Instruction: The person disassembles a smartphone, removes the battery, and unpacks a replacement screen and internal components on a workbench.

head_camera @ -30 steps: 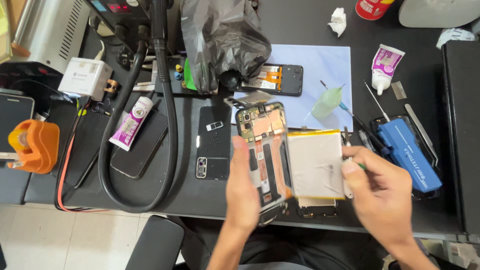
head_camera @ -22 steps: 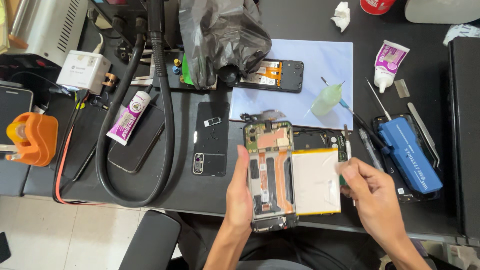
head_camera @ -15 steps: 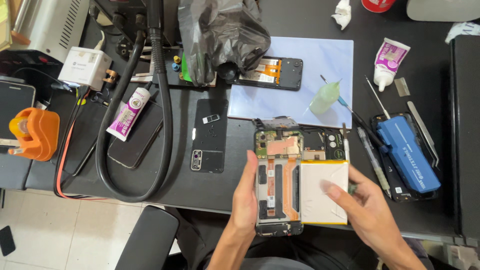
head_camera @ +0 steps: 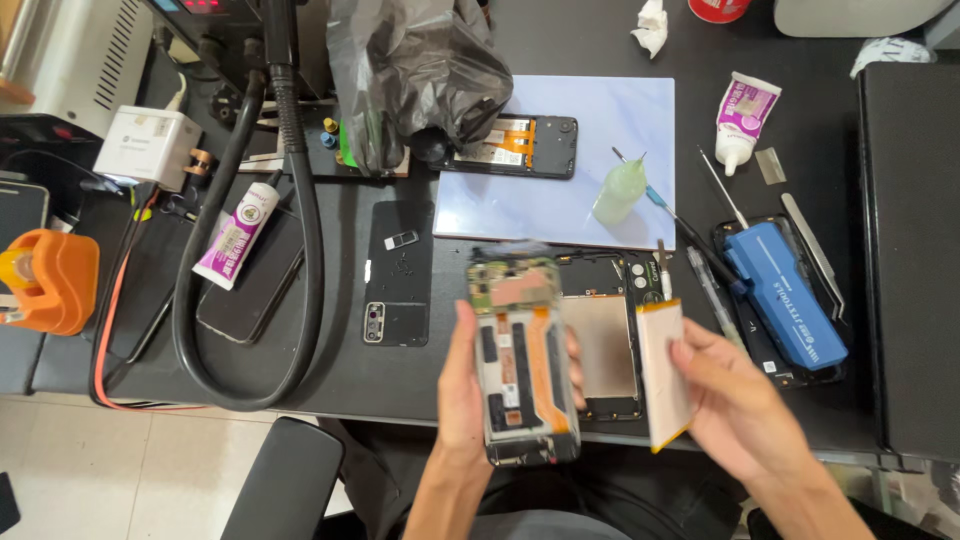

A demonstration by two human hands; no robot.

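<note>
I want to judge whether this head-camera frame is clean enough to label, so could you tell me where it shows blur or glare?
Head view: the opened phone in the left hand is smeared by motion at its top edge; the flat battery in the right hand is softly blurred too; the pale mat carries a mild sheen; the black plastic bag shows small highlights; the desk items look sharp.

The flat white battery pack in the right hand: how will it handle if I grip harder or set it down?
The battery pack looks like a thin soft pouch, so it would probably flex or dent under a hard pinch. The right hand holds it by one edge, tilted; its smooth skin may slip. Flat-sided, it should lie still on the black table, not roll.
</note>
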